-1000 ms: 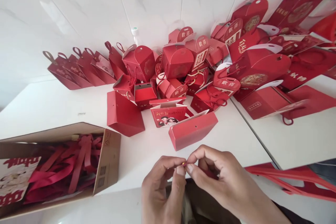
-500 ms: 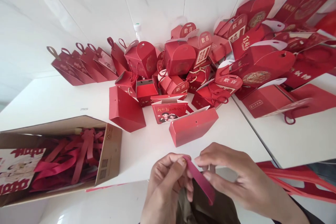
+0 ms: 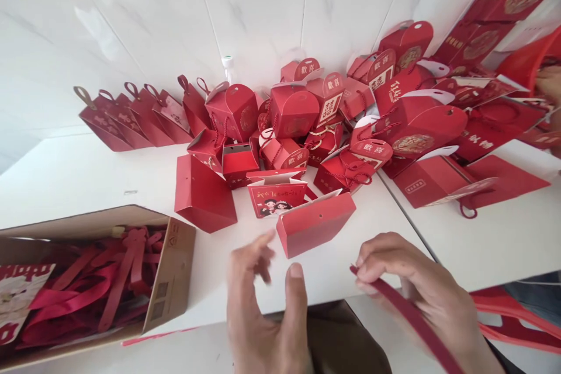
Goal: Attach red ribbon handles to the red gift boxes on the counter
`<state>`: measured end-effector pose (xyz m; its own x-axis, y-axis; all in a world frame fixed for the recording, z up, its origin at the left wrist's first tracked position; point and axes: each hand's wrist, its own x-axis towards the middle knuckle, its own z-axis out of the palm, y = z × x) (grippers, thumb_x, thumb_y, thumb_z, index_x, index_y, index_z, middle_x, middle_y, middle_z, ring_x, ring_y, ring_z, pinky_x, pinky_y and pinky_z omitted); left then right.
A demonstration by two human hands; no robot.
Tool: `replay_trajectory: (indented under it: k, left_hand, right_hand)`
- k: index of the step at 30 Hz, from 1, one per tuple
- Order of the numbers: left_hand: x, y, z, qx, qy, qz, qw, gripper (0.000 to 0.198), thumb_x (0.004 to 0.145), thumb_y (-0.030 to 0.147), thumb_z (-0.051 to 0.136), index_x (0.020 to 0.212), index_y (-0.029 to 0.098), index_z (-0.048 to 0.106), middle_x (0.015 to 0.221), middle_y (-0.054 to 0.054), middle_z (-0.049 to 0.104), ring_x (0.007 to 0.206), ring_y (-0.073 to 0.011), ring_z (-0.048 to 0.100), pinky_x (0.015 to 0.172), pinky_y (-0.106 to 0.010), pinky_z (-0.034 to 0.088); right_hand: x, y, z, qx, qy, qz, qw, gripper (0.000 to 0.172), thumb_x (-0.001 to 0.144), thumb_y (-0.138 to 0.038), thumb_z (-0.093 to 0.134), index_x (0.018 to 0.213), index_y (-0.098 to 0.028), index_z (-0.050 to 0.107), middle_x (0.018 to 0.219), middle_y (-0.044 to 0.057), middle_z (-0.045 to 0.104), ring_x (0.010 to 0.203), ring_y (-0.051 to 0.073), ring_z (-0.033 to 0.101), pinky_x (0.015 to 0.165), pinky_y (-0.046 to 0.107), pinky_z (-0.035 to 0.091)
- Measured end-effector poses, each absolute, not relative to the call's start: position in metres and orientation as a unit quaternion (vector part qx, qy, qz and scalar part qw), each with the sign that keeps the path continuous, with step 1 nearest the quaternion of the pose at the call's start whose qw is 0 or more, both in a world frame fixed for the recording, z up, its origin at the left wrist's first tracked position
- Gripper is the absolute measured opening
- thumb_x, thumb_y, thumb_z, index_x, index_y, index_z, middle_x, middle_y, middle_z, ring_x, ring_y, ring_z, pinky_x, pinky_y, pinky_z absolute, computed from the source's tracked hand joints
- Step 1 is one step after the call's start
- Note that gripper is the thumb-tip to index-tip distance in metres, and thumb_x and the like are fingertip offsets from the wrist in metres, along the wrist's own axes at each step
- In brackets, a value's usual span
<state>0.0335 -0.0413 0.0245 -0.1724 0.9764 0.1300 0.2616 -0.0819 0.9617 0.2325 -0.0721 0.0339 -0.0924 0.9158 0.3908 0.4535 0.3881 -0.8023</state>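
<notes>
My right hand point(image 3: 407, 283) pinches the end of a dark red ribbon strip point(image 3: 407, 318) that runs down to the lower right. My left hand point(image 3: 263, 310) is open, its fingers spread and holding nothing, just short of a red paper gift bag point(image 3: 315, 222) that stands open on the white table point(image 3: 87, 181). Behind that bag stands a small red bag with a cartoon couple printed on it point(image 3: 276, 198).
A cardboard box point(image 3: 169, 286) full of red ribbons point(image 3: 87, 286) lies at the left. A heap of red gift boxes and bags point(image 3: 333, 111) fills the back against the white tiled wall. A row of red bags point(image 3: 131, 114) lines the back left. Another hand point(image 3: 550, 85) shows at the far right edge.
My left hand has let go of the ribbon and opened, moving up toward the bag. My right hand now holds the ribbon's end alone, drawn off to the right.
</notes>
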Motion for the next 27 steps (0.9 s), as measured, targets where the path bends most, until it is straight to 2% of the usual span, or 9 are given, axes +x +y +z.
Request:
replay_trajectory:
  k: [3, 8, 11, 14, 16, 20, 22, 24, 27]
  left_hand:
    - [0.034, -0.015, 0.017, 0.652, 0.515, 0.488, 0.268, 0.068, 0.089, 0.032, 0.076, 0.151, 0.028, 0.047, 0.142, -0.012, 0.058, 0.126, -0.0284, 0.058, 0.105, -0.044, 0.048]
    - [0.044, 0.002, 0.009, 0.639, 0.518, 0.475, 0.313, 0.026, 0.091, 0.025, 0.07, 0.117, 0.024, 0.067, 0.107, -0.006, 0.074, 0.098, -0.0236, 0.071, 0.084, -0.036, 0.056]
    - [0.055, -0.021, 0.008, 0.611, 0.532, 0.471, 0.349, 0.018, 0.09, 0.026, 0.072, 0.107, 0.025, 0.067, 0.095, -0.004, 0.073, 0.089, -0.0232, 0.071, 0.079, -0.035, 0.055]
    - [0.07, -0.055, 0.006, 0.593, 0.497, 0.482, 0.411, 0.043, 0.091, 0.031, 0.073, 0.133, 0.027, 0.059, 0.12, -0.01, 0.073, 0.109, -0.0285, 0.071, 0.092, -0.04, 0.054]
    - [0.078, -0.071, 0.004, 0.586, 0.47, 0.469, 0.465, 0.053, 0.1, 0.033, 0.063, 0.15, 0.029, 0.046, 0.128, -0.011, 0.072, 0.112, -0.028, 0.07, 0.097, -0.043, 0.052]
    - [0.079, -0.064, -0.003, 0.564, 0.48, 0.454, 0.495, 0.053, 0.11, 0.029, 0.044, 0.16, 0.031, 0.028, 0.103, -0.005, 0.075, 0.09, -0.0202, 0.071, 0.086, -0.037, 0.054]
    - [0.071, -0.042, -0.004, 0.605, 0.485, 0.482, 0.408, 0.061, 0.105, 0.028, 0.055, 0.16, 0.032, 0.029, 0.114, -0.008, 0.071, 0.102, -0.0213, 0.069, 0.091, -0.037, 0.053]
    - [0.06, -0.016, -0.003, 0.672, 0.462, 0.476, 0.331, 0.068, 0.099, 0.028, 0.066, 0.16, 0.031, 0.035, 0.142, -0.013, 0.059, 0.131, -0.0271, 0.058, 0.107, -0.043, 0.048]
    - [0.048, 0.016, 0.001, 0.732, 0.383, 0.423, 0.371, 0.053, 0.1, 0.027, 0.065, 0.151, 0.03, 0.049, 0.151, -0.012, 0.055, 0.145, -0.0282, 0.049, 0.117, -0.047, 0.042]
  right_hand:
    - [0.232, -0.068, 0.034, -0.516, -0.656, 0.232, 0.5, 0.019, 0.099, -0.016, 0.066, 0.105, -0.034, 0.066, 0.089, 0.001, 0.065, 0.08, 0.018, 0.067, 0.07, 0.026, 0.058]
    - [0.226, -0.064, 0.032, -0.543, -0.59, 0.252, 0.542, 0.006, 0.1, -0.027, 0.07, 0.095, -0.03, 0.07, 0.094, 0.001, 0.073, 0.079, 0.017, 0.073, 0.068, 0.021, 0.062]
    - [0.223, -0.067, 0.029, -0.575, -0.546, 0.308, 0.526, 0.008, 0.102, -0.035, 0.07, 0.097, -0.028, 0.07, 0.115, 0.004, 0.078, 0.098, 0.02, 0.078, 0.084, 0.026, 0.065]
    - [0.224, -0.068, 0.028, -0.599, -0.513, 0.34, 0.513, 0.014, 0.102, -0.04, 0.07, 0.097, -0.027, 0.067, 0.129, 0.006, 0.076, 0.121, 0.025, 0.072, 0.098, 0.031, 0.062]
    - [0.225, -0.066, 0.031, -0.599, -0.488, 0.359, 0.524, 0.018, 0.101, -0.044, 0.069, 0.096, -0.027, 0.064, 0.127, 0.007, 0.077, 0.115, 0.025, 0.074, 0.094, 0.032, 0.064]
    - [0.221, -0.064, 0.039, -0.621, -0.444, 0.366, 0.532, 0.026, 0.099, -0.052, 0.07, 0.094, -0.027, 0.062, 0.119, 0.009, 0.08, 0.105, 0.025, 0.077, 0.085, 0.031, 0.065]
    - [0.22, -0.063, 0.04, -0.628, -0.431, 0.355, 0.542, 0.028, 0.099, -0.053, 0.07, 0.094, -0.027, 0.062, 0.119, 0.01, 0.079, 0.109, 0.027, 0.076, 0.087, 0.032, 0.064]
    - [0.22, -0.062, 0.038, -0.631, -0.43, 0.348, 0.543, 0.028, 0.099, -0.052, 0.07, 0.093, -0.026, 0.063, 0.118, 0.01, 0.08, 0.11, 0.027, 0.076, 0.085, 0.031, 0.064]
    - [0.228, -0.058, 0.035, -0.624, -0.452, 0.349, 0.534, 0.027, 0.099, -0.052, 0.071, 0.094, -0.026, 0.064, 0.113, 0.009, 0.081, 0.106, 0.027, 0.077, 0.072, 0.027, 0.064]
